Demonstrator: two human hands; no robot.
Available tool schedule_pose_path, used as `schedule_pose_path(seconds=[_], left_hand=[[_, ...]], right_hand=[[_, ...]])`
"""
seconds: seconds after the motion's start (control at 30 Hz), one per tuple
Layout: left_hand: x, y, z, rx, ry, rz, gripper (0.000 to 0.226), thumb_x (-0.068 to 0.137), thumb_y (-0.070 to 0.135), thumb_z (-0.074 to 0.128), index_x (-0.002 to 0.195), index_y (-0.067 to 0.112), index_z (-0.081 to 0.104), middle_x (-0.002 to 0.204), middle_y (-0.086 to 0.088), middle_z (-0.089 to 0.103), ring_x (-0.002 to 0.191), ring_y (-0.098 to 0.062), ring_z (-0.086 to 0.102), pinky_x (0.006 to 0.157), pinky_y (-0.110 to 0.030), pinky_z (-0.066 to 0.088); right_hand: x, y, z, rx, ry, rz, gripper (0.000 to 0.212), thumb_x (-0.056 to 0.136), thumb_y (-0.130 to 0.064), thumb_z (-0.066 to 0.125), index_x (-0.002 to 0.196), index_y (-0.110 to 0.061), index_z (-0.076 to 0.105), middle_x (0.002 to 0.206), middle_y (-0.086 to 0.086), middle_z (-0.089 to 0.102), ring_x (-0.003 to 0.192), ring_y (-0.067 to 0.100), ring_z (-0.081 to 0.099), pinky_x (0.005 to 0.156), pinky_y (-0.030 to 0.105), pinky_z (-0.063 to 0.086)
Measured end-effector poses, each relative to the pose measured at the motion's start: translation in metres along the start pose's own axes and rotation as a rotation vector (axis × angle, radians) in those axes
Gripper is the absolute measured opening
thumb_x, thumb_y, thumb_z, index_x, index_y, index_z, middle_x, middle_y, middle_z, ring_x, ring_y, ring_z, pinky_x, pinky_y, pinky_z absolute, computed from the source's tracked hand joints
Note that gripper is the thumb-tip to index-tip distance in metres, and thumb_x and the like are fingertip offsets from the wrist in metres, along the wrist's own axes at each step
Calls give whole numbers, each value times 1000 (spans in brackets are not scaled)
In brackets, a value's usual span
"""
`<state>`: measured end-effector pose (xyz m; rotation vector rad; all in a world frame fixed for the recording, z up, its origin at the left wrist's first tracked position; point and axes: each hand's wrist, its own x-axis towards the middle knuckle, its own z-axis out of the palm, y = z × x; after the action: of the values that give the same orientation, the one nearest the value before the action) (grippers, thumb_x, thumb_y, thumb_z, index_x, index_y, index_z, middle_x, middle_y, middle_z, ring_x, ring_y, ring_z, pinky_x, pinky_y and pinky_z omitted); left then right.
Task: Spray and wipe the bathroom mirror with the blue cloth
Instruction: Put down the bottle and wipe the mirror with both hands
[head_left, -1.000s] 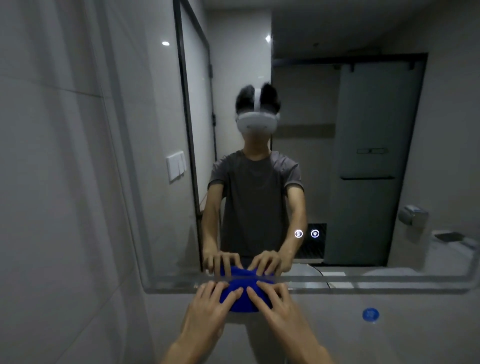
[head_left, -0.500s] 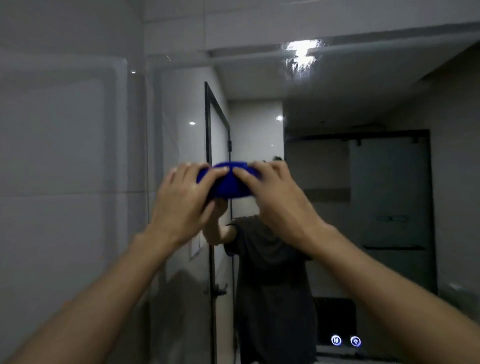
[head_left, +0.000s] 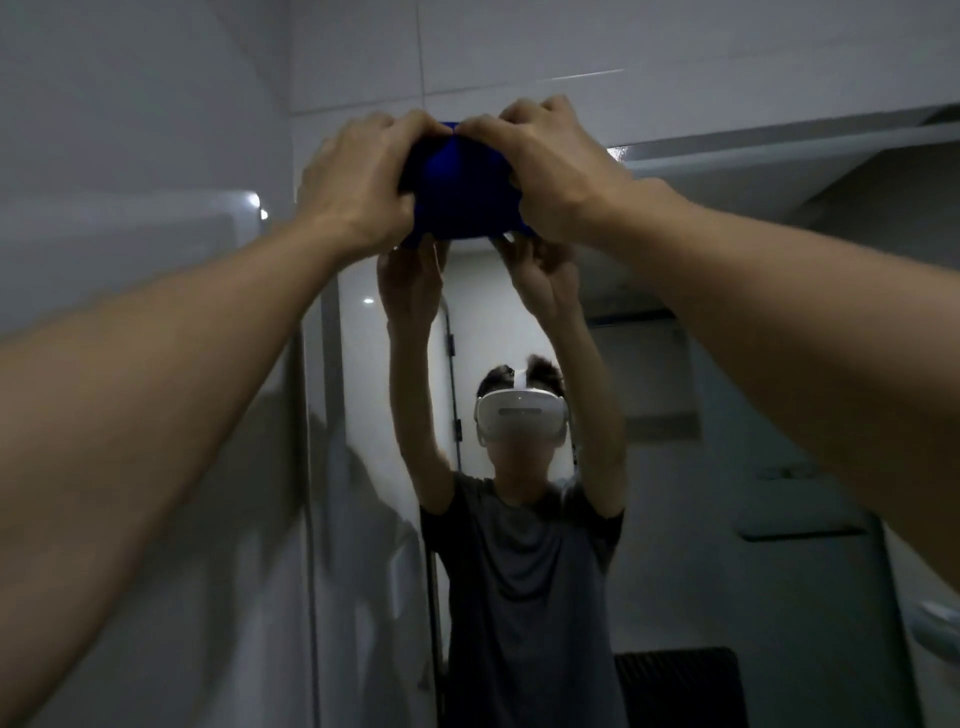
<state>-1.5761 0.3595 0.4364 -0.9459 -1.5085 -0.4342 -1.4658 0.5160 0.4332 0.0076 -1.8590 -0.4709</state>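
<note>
The blue cloth (head_left: 460, 195) is bunched against the bathroom mirror (head_left: 753, 374) at its top edge, left of centre. My left hand (head_left: 363, 176) grips the cloth's left side with fingers curled over its top. My right hand (head_left: 550, 166) grips the right side the same way, and the fingertips of both hands meet above the cloth. Both arms are stretched up and forward. The mirror shows my reflection with raised arms. No spray bottle is in view.
Pale wall tiles (head_left: 130, 130) run along the left and above the mirror. The mirror's left edge (head_left: 306, 467) stands close to the side wall. A dark door and shelf appear only as reflections on the right.
Both hands have carried the cloth up the glass, from the mirror's bottom edge through the middle to its top edge. My view has tilted upward with them.
</note>
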Motion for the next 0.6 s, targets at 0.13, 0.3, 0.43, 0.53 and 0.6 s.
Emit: schedule_pose_path(seconds=[0.13,0.3,0.43,0.53,0.6], left_hand=[[13,-3,18,4,26,-19,60,85,7,63,139,23,43,131,-14,54,121,-36,50,98,-47,46],[12,-6,33,-14,70,-28,57,89,8,62,141,20,42,138,-15,49,126,-35,46,102,-46,42],[3,-7,35,15,79,-19,58,90,12,62,143,18,40,141,-17,47,129,-36,44,104,-47,41],[-10,-4,37,29,96,-36,59,91,12,61,145,18,39,142,-17,46,131,-37,42,105,-48,41],[-20,-3,38,31,97,-35,58,91,12,60,145,18,40,143,-16,46,131,-37,41,106,-49,40]], right_hand=[[14,4,15,-23,5,30,67,92,-15,58,150,-26,27,142,14,40,132,34,30,104,45,36],[22,4,29,-94,38,39,63,95,-21,56,151,-23,27,143,14,40,131,35,32,105,43,33],[17,5,35,-163,54,10,62,97,-23,54,151,-21,26,145,16,38,134,37,29,107,44,33],[8,2,41,-188,75,-7,61,97,-22,54,152,-21,27,147,16,37,135,38,28,108,45,32],[1,-2,45,-203,69,-20,61,98,-22,53,152,-21,25,149,15,35,136,38,27,108,44,31]])
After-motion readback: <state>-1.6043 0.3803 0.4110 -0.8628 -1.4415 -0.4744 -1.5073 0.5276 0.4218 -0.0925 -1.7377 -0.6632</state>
